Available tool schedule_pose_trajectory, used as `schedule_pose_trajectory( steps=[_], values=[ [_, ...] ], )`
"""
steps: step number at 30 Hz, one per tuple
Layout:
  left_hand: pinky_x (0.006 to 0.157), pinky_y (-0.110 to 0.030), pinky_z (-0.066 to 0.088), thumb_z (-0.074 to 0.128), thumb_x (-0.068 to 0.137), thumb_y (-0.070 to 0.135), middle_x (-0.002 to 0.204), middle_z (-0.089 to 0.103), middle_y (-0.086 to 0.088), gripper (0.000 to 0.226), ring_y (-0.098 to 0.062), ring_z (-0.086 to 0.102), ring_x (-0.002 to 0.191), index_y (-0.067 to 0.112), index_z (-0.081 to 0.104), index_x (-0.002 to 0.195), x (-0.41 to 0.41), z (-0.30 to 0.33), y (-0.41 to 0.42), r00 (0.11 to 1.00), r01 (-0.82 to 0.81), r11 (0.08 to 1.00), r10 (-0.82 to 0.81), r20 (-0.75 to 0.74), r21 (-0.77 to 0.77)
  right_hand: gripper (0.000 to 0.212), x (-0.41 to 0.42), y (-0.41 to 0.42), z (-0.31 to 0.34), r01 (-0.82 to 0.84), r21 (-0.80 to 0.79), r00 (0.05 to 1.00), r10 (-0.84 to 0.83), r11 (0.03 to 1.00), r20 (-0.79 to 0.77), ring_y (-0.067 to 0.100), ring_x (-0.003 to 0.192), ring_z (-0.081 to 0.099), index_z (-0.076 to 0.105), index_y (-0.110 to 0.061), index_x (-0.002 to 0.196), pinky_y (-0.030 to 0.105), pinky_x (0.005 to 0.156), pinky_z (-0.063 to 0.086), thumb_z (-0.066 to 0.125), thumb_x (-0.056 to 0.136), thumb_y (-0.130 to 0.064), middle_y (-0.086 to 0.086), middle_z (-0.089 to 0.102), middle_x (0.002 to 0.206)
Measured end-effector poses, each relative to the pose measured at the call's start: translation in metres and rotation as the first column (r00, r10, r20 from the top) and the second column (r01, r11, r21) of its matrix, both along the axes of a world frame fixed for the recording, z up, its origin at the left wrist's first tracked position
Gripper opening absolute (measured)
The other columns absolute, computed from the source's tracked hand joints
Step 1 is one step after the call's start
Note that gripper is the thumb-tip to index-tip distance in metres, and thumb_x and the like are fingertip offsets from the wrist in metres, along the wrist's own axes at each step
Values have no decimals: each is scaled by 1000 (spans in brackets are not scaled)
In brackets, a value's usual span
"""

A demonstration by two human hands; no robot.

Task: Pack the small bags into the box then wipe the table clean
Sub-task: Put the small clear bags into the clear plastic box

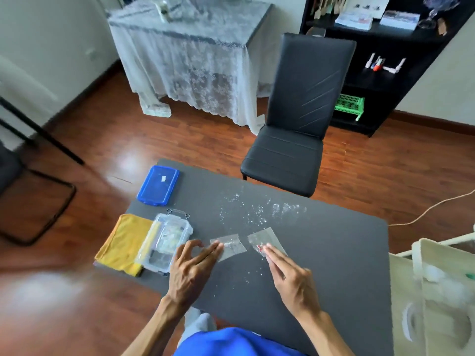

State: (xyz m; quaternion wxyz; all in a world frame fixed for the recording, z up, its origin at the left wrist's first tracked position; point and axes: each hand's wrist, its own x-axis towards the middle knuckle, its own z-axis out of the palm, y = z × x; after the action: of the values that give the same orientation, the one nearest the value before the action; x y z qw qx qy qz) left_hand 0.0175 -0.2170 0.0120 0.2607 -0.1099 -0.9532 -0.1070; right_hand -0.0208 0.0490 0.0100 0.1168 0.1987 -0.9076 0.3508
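On the dark grey desk (321,253), two small clear plastic bags lie flat side by side near the front edge. The left hand (191,269) rests with its extended fingers pressing on the near-left corner of the left clear bag (230,246), thumb and forefinger curled in a loose ring and gripping nothing. The right hand (288,273) lies with straight fingers together, tips touching the near corner of the right clear bag (267,240), which holds some small red bits; it too is not clamped on anything.

These bags look feather-light, thin, limp and slippery, so they would likely slide rather than lift; pinching a corner or an edge between thumb and forefinger seems the best hold, perhaps after dragging the bag toward the desk edge.

One clear plastic box (167,241) stands open just left of the left hand, with items already inside. One blue plastic lid (158,185) lies farther back. One folded yellow cloth (123,244) sits touching the box's left side. Scattered clear specks (246,209), too many to count, litter the desk beyond the bags.
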Motion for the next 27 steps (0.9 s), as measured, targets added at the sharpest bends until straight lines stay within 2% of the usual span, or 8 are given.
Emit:
schedule_pose_trajectory(
  steps=[4, 8, 12, 16, 20, 22, 25, 27],
  values=[
    [83, -37, 42, 67, 89, 8, 120, 70, 13, 30, -26, 58, 97, 22, 73, 114, 27, 0, -46, 994, -107, 994, 107, -25, -7, 33, 11, -57, 2, -30, -29, 999, 31, 999, 15, 7, 83, 77, 79, -23, 114, 28, 56, 62, 81, 82, -15, -11, 74, 119],
    [85, -40, 43, 68, 89, 13, 117, 71, 15, 28, -25, 58, 98, 24, 72, 114, 43, 0, -93, 989, -144, 990, 144, -34, 17, 32, 31, -111, 6, -10, -66, 999, 12, 998, 39, -1, 98, 73, 78, -26, 116, 24, 70, 62, 80, 85, -16, -14, 73, 121],
    [86, -41, 43, 62, 92, 21, 115, 72, 16, 25, -24, 57, 101, 27, 72, 114, 49, -2, -136, 983, -185, 982, 186, -12, 31, 29, 53, -157, 1, 27, -83, 997, -21, 996, 70, -1, 101, 72, 78, -25, 115, 23, 77, 61, 80, 87, -16, -12, 74, 119],
    [94, -44, 34, 60, 90, 29, 108, 73, 20, 22, -22, 59, 104, 31, 74, 106, 42, 4, -162, 959, -268, 962, 262, 105, 46, 24, 73, -192, 0, 83, -107, 996, -78, 991, 52, -4, 100, 70, 79, -23, 112, 11, 82, 55, 76, 89, -20, -13, 75, 117],
    [96, -45, 26, 74, 76, 29, 100, 74, 22, 20, -23, 60, 108, 33, 75, 95, 29, 11, -167, 950, -228, 974, 217, 226, 21, 27, 91, -218, -3, 119, -126, 992, -112, 985, 63, -2, 103, 71, 79, -23, 114, 17, 85, 57, 79, 87, -18, -11, 75, 118],
    [98, -45, 24, 83, 69, 27, 95, 74, 22, 24, -24, 60, 112, 32, 74, 90, 20, 13, -165, 920, -201, 979, 200, 337, -33, 27, 91, -225, -3, 113, -130, 993, -107, 985, 53, -4, 105, 70, 78, -24, 115, 14, 88, 56, 78, 89, -18, -12, 74, 119],
    [108, -46, 15, 76, 76, 28, 96, 74, 21, 12, -23, 54, 124, 31, 72, 87, 12, 9, -161, 861, -142, 977, 201, 467, -159, 24, 90, -228, -1, 147, -111, 988, -140, 983, 63, -4, 103, 70, 78, -24, 115, 13, 86, 56, 75, 91, -19, -13, 74, 118],
    [114, -50, 3, 64, 85, 31, 107, 73, 19, 14, -25, 47, 134, 30, 72, 96, 8, 6, -160, 839, -73, 984, 148, 523, -162, 25, 89, -229, 0, 178, -119, 982, -169, 977, 84, -3, 103, 71, 78, -22, 115, 19, 84, 58, 72, 91, -21, -13, 74, 119]
  ],
)
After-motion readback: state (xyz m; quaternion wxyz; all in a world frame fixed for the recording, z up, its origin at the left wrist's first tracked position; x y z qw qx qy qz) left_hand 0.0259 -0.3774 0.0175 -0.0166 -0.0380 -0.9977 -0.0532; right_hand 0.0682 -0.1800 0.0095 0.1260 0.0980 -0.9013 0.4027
